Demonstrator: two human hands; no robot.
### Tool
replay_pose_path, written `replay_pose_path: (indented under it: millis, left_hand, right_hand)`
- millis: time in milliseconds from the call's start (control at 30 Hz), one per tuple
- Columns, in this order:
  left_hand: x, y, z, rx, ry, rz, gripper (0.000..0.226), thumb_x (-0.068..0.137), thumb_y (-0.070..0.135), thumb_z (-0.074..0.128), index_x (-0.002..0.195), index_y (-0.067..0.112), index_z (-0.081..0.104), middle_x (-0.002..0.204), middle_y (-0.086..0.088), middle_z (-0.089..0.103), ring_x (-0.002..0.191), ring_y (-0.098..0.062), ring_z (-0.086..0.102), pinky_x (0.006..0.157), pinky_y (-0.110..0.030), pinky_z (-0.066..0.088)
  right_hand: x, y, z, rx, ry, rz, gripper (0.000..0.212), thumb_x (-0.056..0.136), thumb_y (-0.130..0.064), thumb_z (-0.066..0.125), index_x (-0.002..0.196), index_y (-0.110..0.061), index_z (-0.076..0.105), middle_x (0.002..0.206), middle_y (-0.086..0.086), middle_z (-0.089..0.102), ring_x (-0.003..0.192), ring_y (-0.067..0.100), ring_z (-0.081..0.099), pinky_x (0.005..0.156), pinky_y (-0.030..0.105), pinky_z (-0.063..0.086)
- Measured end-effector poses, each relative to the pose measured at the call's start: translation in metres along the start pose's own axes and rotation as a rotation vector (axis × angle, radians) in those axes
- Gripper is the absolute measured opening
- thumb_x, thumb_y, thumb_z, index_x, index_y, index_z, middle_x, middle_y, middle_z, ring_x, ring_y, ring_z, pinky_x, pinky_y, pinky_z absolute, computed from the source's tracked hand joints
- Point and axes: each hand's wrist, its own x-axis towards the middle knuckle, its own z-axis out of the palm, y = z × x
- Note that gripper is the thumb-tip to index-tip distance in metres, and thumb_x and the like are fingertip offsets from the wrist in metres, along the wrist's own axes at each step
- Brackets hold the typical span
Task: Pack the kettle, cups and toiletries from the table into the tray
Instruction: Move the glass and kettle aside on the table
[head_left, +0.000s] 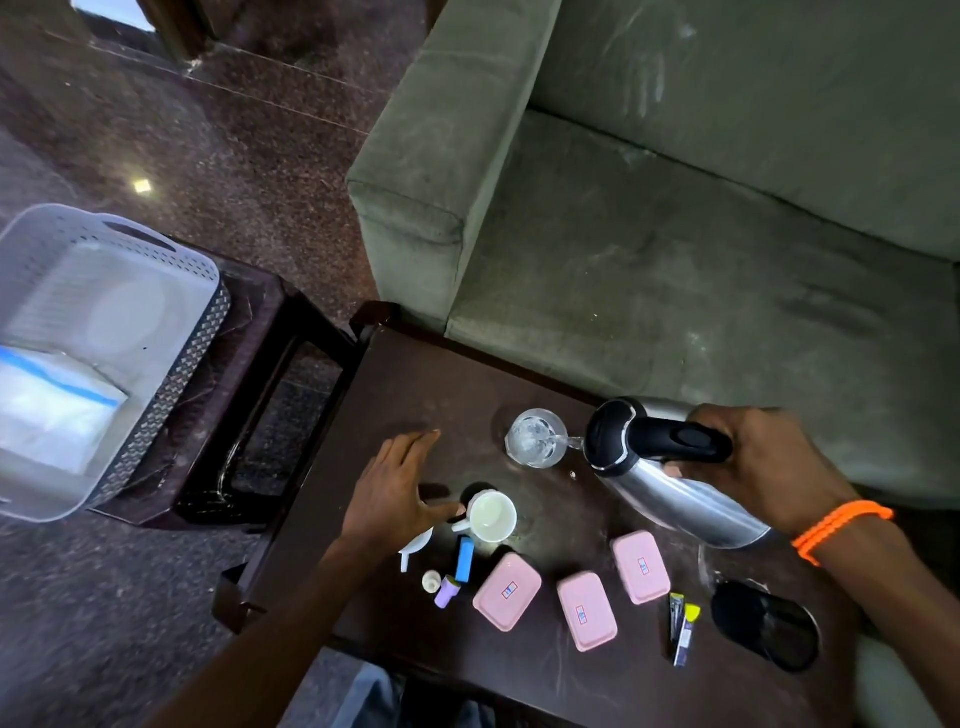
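Water runs in a thin stream from the spout of the steel kettle with the black lid and handle (670, 467), which is tipped over toward the clear glass cup (535, 438) on the dark wooden bench (415, 384). The right hand (753, 457), an orange band at its wrist, is clenched round the kettle's black handle and holds the kettle off the bench, just to the right of the glass. The left hand (400, 488) lies spread and flat, palm down, gripping nothing; its thumb reaches to the handle side of the white ceramic mug (491, 516), which stands upright just beside it. Another white cup (415, 545) shows partly from under that wrist.

Nearer the person lie the toiletries: a blue stick-shaped tube (465, 558), a small lilac bottle (447, 594) with a white cap (431, 579) beside it, three flat pink plastic boxes (587, 610) in a loose row, and two slim yellow-tipped sachets (683, 626). A round black base (763, 626) sits at the right corner, below the kettle.

Well apart to the left, on a separate dark side table (249, 364), stands the grey perforated plastic tray (171, 358), holding a white packet with a blue stripe (52, 415). A green sofa (675, 208) stands behind the bench.
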Motion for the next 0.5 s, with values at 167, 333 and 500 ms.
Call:
replay_pose_path:
  millis: [167, 333, 500]
  left_hand:
    - [-0.0023, 0.0013, 0.0029, -0.006, 0.005, 0.007, 0.104, 0.064, 0.064, 0.082, 0.149, 0.019, 0.046, 0.140, 0.002, 0.053, 0.126, -0.019, 0.051, 0.098, -0.040, 0.052]
    - [-0.0052, 0.0018, 0.0056, -0.011, 0.004, 0.007, 0.103, 0.062, 0.064, 0.081, 0.148, 0.020, 0.047, 0.137, 0.002, 0.054, 0.123, -0.019, 0.052, 0.096, -0.041, 0.054]
    - [-0.0058, 0.0016, 0.0087, -0.009, 0.009, 0.028, 0.102, 0.061, 0.062, 0.084, 0.146, 0.020, 0.048, 0.138, 0.002, 0.055, 0.124, -0.020, 0.053, 0.095, -0.044, 0.055]
  right_hand:
    - [-0.0005, 0.0001, 0.0064, -0.048, 0.017, 0.005, 0.027, 0.067, -0.027, 0.090, 0.070, -0.020, 0.064, 0.054, -0.002, 0.060, 0.054, 0.019, 0.058, 0.051, 0.032, 0.042]
    - [-0.0023, -0.0003, 0.0106, -0.048, 0.019, 0.022, 0.027, 0.067, -0.027, 0.089, 0.070, -0.022, 0.063, 0.054, -0.001, 0.060, 0.055, 0.020, 0.059, 0.053, 0.034, 0.046]
    - [-0.0054, -0.0022, 0.0112, -0.001, 0.024, 0.042, 0.027, 0.068, -0.026, 0.088, 0.068, -0.022, 0.061, 0.053, -0.002, 0.059, 0.055, 0.020, 0.060, 0.054, 0.038, 0.052]
